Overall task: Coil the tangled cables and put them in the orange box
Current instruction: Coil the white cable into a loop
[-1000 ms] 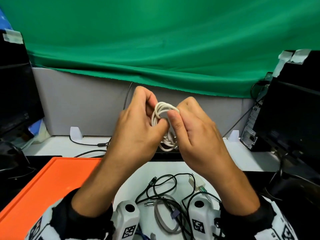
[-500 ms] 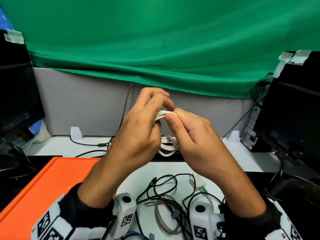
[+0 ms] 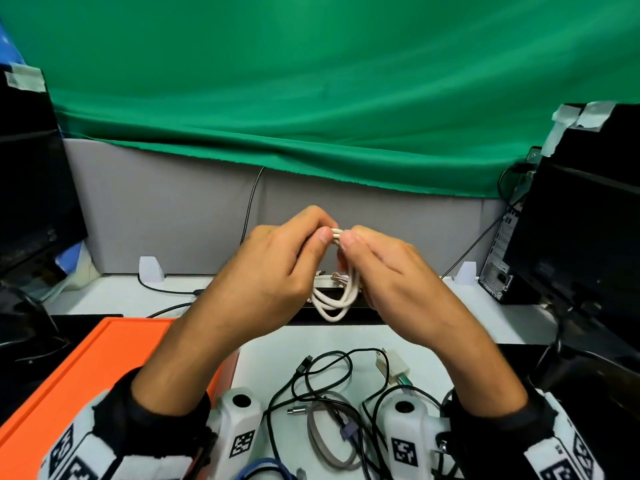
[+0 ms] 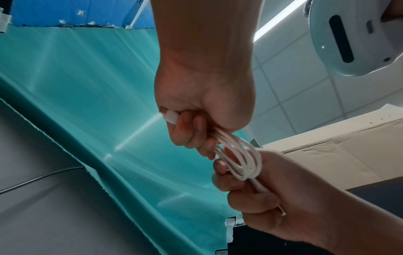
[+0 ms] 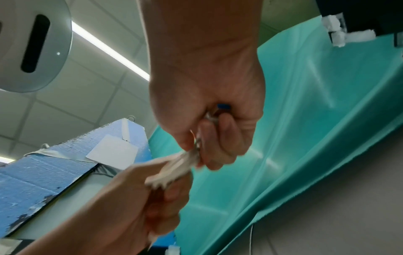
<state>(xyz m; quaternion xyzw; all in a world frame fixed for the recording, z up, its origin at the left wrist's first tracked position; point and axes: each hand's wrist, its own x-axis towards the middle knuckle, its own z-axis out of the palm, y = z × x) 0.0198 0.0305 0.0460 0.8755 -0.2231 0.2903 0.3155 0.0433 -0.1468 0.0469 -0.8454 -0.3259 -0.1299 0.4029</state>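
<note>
Currently: white cable coil (image 3: 333,299) pinched at its top by left hand (image 3: 273,271) and right hand (image 3: 391,271), both grips narrow, closed on the bundled loops; loops hanging below the grips, above the bench (image 3: 263,368). Orange box (image 3: 86,375) down-left of the grips. Risk: loops springing open if either pinch loosens before securing. Black cable tangle (image 3: 325,382) below, untouched.

box (image 3: 86,368) left of cable tangle (image 3: 332,403); coil (image 3: 334,299) above

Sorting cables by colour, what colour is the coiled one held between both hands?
White, or off-white. The coiled cable shows best in the head view.
</note>
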